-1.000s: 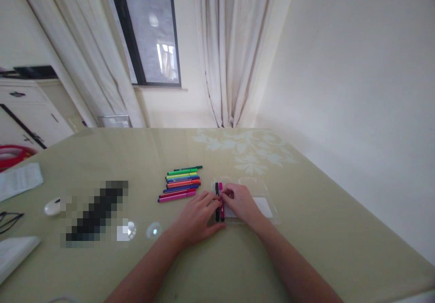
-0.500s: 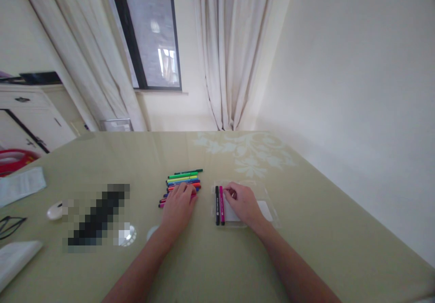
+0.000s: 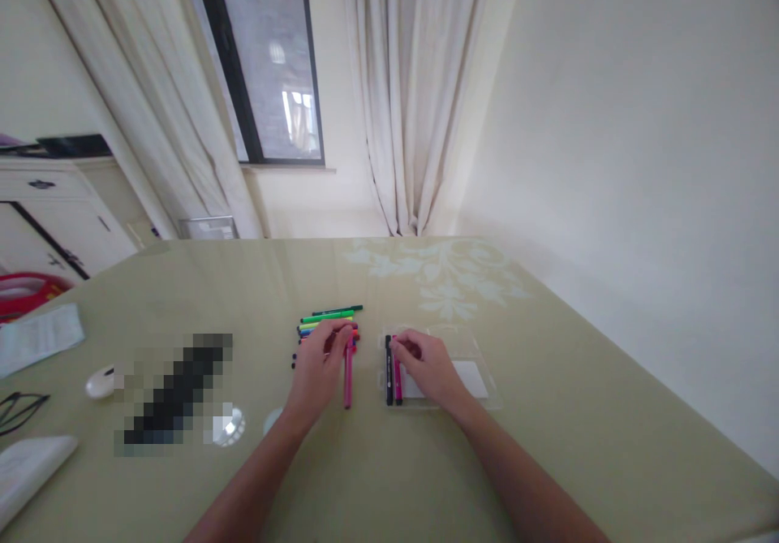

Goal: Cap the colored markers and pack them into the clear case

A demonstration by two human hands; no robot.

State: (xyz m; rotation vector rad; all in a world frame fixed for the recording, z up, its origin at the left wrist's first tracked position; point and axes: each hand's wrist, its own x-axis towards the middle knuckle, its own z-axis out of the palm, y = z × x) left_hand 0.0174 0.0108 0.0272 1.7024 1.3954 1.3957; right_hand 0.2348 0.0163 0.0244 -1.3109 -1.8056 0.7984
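Observation:
My left hand is closed, pinching the top end of a pink marker that points down toward me. Under and behind that hand lies a stack of coloured markers, partly covered by the fingers. A clear plastic case sits to the right, with a black marker and a magenta marker side by side along its left edge. My right hand reaches over the case, its thumb and fingertips closed at the magenta marker's upper end.
A white card lies in the case. Farther left on the table are a white mouse, a blurred dark patch, a shiny round object, glasses and a pale blue packet. A wall borders the right side.
My left hand has lifted the pink marker from the stack and turned it lengthwise toward me. My right hand has shifted slightly left, onto the magenta marker's top.

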